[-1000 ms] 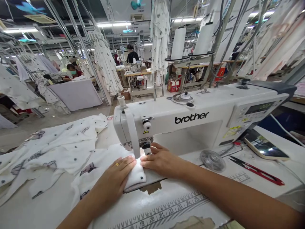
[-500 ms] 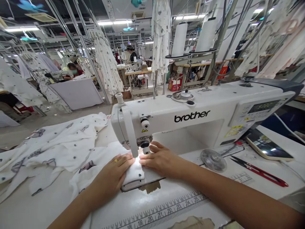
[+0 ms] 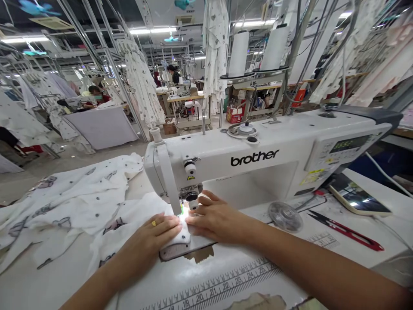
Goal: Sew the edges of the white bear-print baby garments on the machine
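Note:
A white sewing machine (image 3: 206, 148) stands in front of me, its lamp lighting the needle area. White fabric with small dark prints (image 3: 184, 238) lies under the presser foot area, its near end over the metal plate (image 3: 174, 252). My left hand (image 3: 158, 230), with a ring on one finger, rests flat on this cloth just left of the needle. Fingers stretched out, my right hand (image 3: 219, 218) presses the cloth from the right side. The needle tip and presser foot are mostly hidden by the machine head and fingers.
More printed fabric (image 3: 74, 202) spreads over the left of the table. To the right lie red-handled thread snips (image 3: 346, 230), a clear round plastic piece (image 3: 285, 216) and a phone (image 3: 358, 198). A printed ruler (image 3: 213, 290) runs along the front. Thread cones (image 3: 238, 54) stand behind.
The cloth's near end has slid slightly away from me, baring more of the metal plate. Both hands stay flat beside the needle. The whole view has shifted a little.

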### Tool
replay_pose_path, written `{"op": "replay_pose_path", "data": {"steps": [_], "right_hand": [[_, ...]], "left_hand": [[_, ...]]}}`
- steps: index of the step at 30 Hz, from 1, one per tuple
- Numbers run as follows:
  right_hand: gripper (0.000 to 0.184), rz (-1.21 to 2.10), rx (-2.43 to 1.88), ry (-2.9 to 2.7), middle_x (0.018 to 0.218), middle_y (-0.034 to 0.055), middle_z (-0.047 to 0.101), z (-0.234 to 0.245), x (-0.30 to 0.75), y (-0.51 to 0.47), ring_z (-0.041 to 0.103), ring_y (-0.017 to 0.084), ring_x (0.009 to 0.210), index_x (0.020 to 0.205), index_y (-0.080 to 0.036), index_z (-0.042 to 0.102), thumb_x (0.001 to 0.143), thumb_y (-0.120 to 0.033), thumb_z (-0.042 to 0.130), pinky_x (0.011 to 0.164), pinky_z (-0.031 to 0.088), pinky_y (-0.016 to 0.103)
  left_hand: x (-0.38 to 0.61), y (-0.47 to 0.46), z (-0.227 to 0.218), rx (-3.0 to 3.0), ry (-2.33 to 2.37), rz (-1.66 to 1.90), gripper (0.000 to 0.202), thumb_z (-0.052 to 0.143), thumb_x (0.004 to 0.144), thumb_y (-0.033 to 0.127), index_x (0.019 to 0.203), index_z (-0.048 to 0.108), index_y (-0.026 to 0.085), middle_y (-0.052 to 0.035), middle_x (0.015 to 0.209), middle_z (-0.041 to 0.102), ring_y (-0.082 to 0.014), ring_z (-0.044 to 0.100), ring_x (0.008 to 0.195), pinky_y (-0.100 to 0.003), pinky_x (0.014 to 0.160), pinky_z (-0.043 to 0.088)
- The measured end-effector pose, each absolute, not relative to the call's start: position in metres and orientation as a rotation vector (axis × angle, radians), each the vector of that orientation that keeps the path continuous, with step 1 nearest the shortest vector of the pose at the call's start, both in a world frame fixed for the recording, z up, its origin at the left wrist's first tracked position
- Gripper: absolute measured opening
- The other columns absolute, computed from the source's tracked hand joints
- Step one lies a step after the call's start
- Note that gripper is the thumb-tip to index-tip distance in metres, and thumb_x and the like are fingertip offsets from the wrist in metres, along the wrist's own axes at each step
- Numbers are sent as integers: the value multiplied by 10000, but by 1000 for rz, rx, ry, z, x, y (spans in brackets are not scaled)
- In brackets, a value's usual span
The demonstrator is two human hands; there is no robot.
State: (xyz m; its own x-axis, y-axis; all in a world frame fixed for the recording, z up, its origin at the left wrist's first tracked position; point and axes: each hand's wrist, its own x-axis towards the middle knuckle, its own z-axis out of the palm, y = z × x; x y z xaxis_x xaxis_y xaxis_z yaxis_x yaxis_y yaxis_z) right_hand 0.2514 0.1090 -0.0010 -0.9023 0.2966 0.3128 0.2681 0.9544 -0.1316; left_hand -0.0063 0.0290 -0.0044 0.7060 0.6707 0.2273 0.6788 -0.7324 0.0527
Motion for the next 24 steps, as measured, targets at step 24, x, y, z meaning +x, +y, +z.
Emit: {"op": "replay_pose_path", "data": {"steps": [24], "right_hand": [[451, 275, -546, -2799, 1255, 86, 519, -2, 247, 98, 384, 258, 1192, 1360, -264, 506, 954, -449, 571, 1113, 210, 468]], "left_hand": [[-24, 55, -5, -2954, -1267, -514, 610, 350, 873, -37, 1356, 530, 290, -20, 1361, 593, -177, 559, 1254, -421, 1119, 426]]}}
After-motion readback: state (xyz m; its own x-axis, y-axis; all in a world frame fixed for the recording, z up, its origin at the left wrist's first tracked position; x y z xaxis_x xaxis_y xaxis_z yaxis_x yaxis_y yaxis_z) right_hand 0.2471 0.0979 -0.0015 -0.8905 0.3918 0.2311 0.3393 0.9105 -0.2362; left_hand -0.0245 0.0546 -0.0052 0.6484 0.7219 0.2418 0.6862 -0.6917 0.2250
